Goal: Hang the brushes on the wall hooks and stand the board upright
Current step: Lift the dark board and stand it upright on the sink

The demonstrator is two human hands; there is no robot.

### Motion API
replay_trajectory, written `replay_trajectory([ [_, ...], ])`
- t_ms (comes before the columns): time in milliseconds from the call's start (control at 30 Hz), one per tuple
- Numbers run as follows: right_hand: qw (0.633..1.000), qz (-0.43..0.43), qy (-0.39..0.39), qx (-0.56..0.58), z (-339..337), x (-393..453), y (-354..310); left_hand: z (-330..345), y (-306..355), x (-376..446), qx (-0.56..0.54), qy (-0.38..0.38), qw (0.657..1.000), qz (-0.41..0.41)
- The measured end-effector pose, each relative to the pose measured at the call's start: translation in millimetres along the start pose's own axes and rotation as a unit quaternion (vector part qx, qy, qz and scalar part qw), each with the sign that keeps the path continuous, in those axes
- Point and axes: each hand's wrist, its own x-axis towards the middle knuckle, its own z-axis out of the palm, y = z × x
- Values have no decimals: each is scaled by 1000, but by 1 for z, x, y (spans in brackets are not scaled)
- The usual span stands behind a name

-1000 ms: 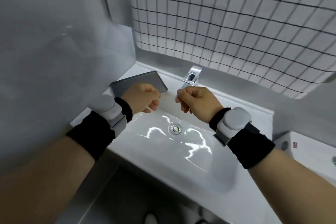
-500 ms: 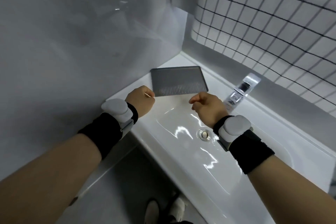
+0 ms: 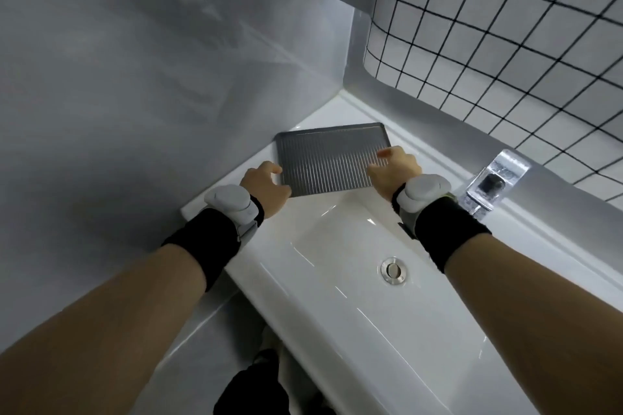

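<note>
A dark grey ribbed board lies flat on the back left corner of the white sink, its near edge over the basin. My left hand is at the board's near left corner, fingers curled and touching its edge. My right hand rests on the board's right edge, fingers over the ribbed top. Whether either hand grips the board firmly is unclear. No brushes or wall hooks are in view.
A chrome tap stands at the sink's back rim on the right. The drain plug sits mid-basin. A smooth grey wall is on the left and a white tiled wall with dark grout behind. My feet show below the sink.
Both hands moved forward from over the basin to the board's left and right edges. The view swung left, bringing the board to the centre.
</note>
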Motion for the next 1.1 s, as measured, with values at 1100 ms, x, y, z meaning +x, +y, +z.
replay_trajectory([
  [1100, 976, 109, 158, 104, 28, -32, -24, -15, 3, 87, 18, 15, 994, 107],
])
